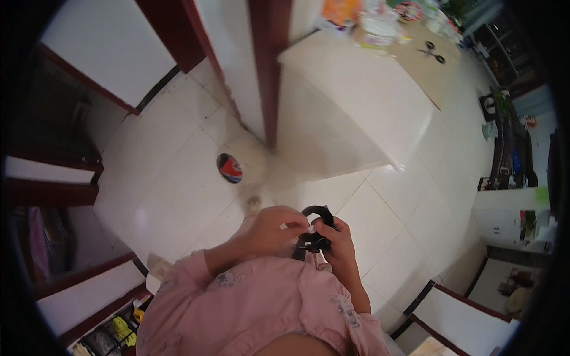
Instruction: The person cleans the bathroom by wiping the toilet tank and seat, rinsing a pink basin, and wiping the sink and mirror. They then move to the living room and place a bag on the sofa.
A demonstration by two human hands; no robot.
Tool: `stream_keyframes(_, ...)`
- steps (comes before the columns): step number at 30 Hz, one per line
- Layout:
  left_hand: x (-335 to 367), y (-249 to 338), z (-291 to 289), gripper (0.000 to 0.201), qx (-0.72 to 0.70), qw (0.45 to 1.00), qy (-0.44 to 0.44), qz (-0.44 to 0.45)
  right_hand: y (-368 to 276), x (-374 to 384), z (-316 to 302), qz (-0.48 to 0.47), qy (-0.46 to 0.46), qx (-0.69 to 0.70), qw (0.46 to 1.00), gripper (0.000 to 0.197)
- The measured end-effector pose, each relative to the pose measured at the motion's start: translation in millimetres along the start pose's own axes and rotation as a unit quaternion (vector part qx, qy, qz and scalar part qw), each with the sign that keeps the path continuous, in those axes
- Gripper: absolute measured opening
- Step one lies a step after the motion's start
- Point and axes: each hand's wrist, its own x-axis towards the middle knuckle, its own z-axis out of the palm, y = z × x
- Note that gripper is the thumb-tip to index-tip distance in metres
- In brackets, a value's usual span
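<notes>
In front of my pink-sleeved body, my right hand (339, 240) is closed around a black object (319, 212) with a thick curved band and smaller rounded parts below it. What kind of thing it is does not show clearly. My left hand (274, 228) comes in from the other side, fingertips pinched together against it. A small white piece (312, 228) shows between the two hands, at the left fingertips. The lower part of the black object is partly hidden by my hands and clothing.
Ahead stands a white-topped table (356, 77) with black scissors (435, 52), a clear plastic container (379, 26) and an orange packet (339, 10). A dark-red-edged wall (264, 71) adjoins it. A round red-and-blue item (229, 168) is near the tiled floor (178, 142); a rack (113, 332) stands lower left.
</notes>
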Motion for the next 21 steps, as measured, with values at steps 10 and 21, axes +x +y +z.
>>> stream_keyframes(10, -29.5, -41.1, -119.3, 0.013, -0.135, 0.981, 0.129, -0.041, 50.5, 81.4, 125.4, 0.103, -0.020, -0.076, 0.992, 0.020)
stream_keyframes(21, -17.9, -47.1, -122.5, 0.013, -0.049, 0.981, 0.164, -0.089, 55.4, 84.2, 132.4, -0.048, 0.020, -0.158, 0.986, 0.010)
